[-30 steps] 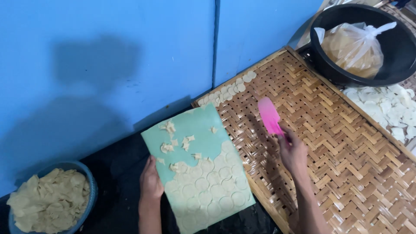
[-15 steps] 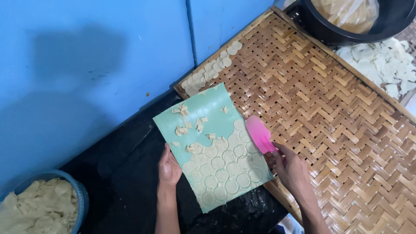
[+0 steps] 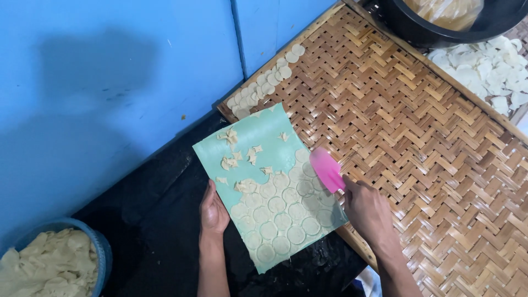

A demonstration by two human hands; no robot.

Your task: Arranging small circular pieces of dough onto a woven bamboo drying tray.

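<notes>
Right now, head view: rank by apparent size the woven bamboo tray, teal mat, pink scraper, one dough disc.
1. woven bamboo tray, largest, though cut off by the frame
2. teal mat
3. pink scraper, in the right hand
4. one dough disc, smallest

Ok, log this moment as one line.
left hand: steadies green mat edge | right hand: grip on pink scraper over dough rounds | woven tray: few rounds at corner

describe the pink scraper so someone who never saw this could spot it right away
Find the big woven bamboo tray, then the pale green sheet at its left edge. The pink scraper lies over that sheet's right edge in the right hand: the only pink thing.
</notes>
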